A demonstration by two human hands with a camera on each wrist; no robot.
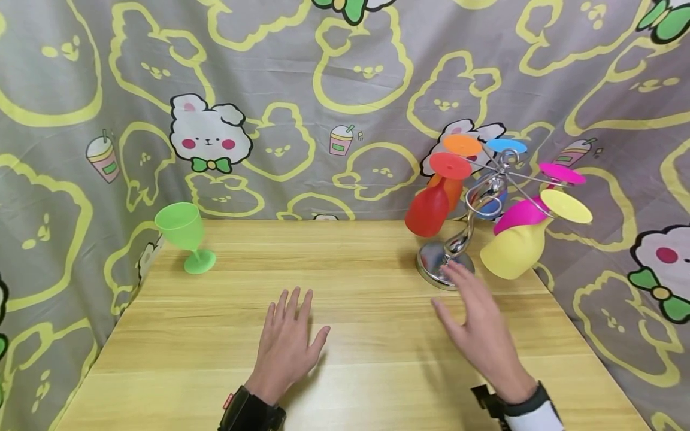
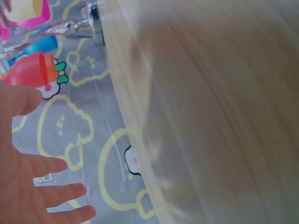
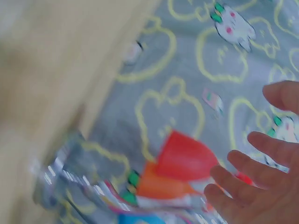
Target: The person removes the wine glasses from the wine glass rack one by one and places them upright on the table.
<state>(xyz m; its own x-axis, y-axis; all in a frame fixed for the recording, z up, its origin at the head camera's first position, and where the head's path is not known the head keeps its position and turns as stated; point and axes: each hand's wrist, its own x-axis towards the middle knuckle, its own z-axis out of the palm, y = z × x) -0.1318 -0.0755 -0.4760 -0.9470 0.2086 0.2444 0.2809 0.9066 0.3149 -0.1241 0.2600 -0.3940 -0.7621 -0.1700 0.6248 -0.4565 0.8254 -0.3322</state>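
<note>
In the head view my left hand [image 1: 288, 347] hovers over the front middle of the wooden table with its fingers straight and nothing in it. My right hand [image 1: 485, 332] is held out, thumb apart from the fingers, in front of a metal goblet rack [image 1: 458, 242]; its fingertips overlap the rack's round base in the picture, and contact cannot be told. Upside down on the rack hang red [image 1: 428, 209], orange [image 1: 450, 188], blue [image 1: 498, 194], magenta [image 1: 520, 214] and yellow [image 1: 514, 251] goblets. A green goblet [image 1: 183, 226] stands upright at the table's back left.
A grey curtain [image 1: 291, 78] with yellow outlines and white rabbits surrounds the wooden table [image 1: 372, 395] at the back and both sides. The rack stands near the table's back right, its yellow goblet hanging close to the right edge.
</note>
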